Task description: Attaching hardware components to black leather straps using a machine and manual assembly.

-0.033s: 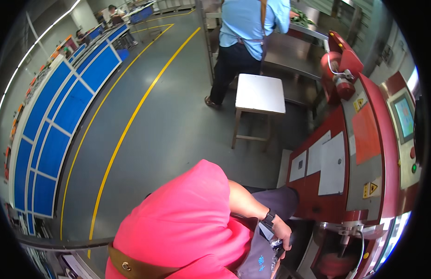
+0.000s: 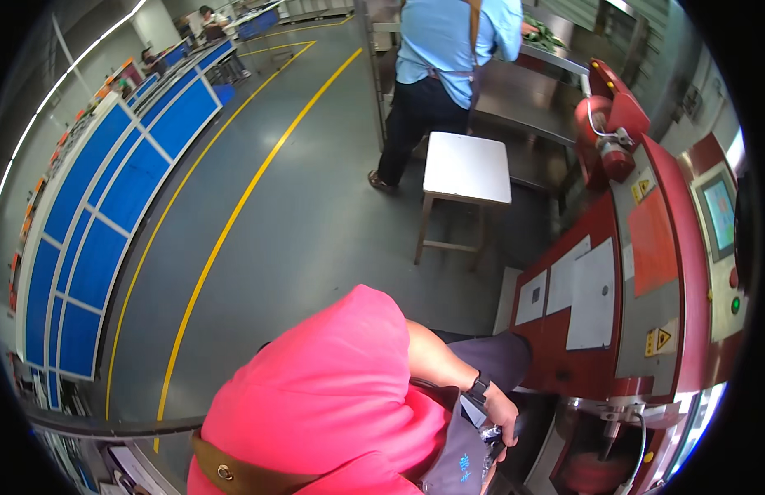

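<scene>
My left arm, in a pink sleeve with a black watch point(image 2: 479, 388) at the wrist, reaches across to my lap. My left hand point(image 2: 502, 417) is closed, its fingers curled down beside a grey apron point(image 2: 448, 458) with blue lettering. Shiny clear plastic point(image 2: 488, 435) shows next to its fingers, and something dark lies under them; what it grips I cannot make out. A light flat piece point(image 2: 471, 411) sticks out at the apron's edge by the watch. Only a sliver of skin, apparently my right hand point(image 2: 488, 477), shows below, its fingers hidden.
A red machine point(image 2: 576, 355) with a screen point(image 2: 717, 213) and hanging paper sheets stands on my right. Ahead are a white-topped stool point(image 2: 467, 167) and a person in a blue shirt point(image 2: 436, 41) at a metal bench. A blue-panelled workbench point(image 2: 102, 223) runs along the left, beyond yellow floor lines.
The whole view has shifted very slightly, with the background a little farther right. My arm and hand keep the same pose.
</scene>
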A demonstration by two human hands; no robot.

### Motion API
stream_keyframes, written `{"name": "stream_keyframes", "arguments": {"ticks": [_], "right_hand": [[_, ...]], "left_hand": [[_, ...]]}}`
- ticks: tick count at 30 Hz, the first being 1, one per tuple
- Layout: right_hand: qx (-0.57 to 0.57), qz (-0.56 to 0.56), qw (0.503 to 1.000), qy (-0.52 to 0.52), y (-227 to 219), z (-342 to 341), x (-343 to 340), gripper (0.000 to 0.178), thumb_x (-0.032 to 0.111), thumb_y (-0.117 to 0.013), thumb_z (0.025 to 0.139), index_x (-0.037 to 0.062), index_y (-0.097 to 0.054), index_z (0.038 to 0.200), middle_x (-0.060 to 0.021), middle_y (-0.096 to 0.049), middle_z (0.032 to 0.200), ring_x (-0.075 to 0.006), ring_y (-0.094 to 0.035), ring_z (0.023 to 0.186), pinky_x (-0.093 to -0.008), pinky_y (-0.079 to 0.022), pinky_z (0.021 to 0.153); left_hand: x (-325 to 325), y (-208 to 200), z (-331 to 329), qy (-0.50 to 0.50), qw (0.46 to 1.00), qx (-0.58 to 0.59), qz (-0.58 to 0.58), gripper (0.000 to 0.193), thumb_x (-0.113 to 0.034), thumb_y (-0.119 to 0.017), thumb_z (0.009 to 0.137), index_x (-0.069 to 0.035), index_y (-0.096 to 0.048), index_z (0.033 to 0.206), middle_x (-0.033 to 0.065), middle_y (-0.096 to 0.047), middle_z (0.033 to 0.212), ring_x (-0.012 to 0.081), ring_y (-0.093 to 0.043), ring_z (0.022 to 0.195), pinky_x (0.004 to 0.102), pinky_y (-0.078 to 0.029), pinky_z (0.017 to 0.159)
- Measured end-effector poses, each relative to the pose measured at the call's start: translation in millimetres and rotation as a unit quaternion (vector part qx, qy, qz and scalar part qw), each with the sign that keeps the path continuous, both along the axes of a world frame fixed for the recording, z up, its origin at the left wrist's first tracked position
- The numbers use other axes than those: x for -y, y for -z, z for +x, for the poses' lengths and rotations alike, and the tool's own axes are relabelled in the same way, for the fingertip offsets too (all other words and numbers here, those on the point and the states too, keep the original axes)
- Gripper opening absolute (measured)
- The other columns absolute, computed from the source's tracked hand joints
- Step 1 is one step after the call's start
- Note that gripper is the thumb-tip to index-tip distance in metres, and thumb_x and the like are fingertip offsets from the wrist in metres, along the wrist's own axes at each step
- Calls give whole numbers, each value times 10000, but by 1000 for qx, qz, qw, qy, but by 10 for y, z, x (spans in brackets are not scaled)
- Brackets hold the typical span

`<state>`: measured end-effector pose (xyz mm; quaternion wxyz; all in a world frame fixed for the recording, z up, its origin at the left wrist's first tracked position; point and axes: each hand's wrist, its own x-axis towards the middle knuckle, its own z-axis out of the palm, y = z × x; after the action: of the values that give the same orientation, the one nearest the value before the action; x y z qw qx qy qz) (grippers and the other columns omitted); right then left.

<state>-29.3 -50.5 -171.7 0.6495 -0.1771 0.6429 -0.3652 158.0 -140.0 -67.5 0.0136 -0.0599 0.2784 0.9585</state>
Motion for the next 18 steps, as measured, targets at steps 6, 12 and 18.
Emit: {"name": "stream_keyframes", "arguments": {"ticks": [6, 12, 18], "right_hand": [[-6, 4, 1000, -27, 32, 81, 130, 401, 393, -487, 949, 53, -575, 1141, -12, -600, 916, -110, -557, 802, -256, -425, 647], [-9, 11, 999, -33, 42, 111, 206, 407, 385, -491, 948, 44, -573, 1155, -14, -603, 914, -106, -561, 803, -251, -425, 635], [-12, 18, 1000, 1, 100, 16, 87, 413, 376, -494, 948, 36, -571, 1168, -15, -606, 912, -103, -564, 803, -246, -425, 622]], "left_hand": [[-11, -72, 109, -26, 999, -10, 29, 83, -27, -507, 905, 53, -513, 926, 290, -653, 967, 408, -654, 939, 496, -528, 832], [68, -49, 94, -65, 997, -4, 51, 80, -27, -544, 893, 36, -517, 933, 275, -646, 988, 402, -654, 930, 520, -537, 802], [252, -401, -19, -120, 976, 54, 172, 58, -42, -547, 898, -6, -510, 870, 223, -662, 890, 341, -677, 845, 493, -553, 738]]}}
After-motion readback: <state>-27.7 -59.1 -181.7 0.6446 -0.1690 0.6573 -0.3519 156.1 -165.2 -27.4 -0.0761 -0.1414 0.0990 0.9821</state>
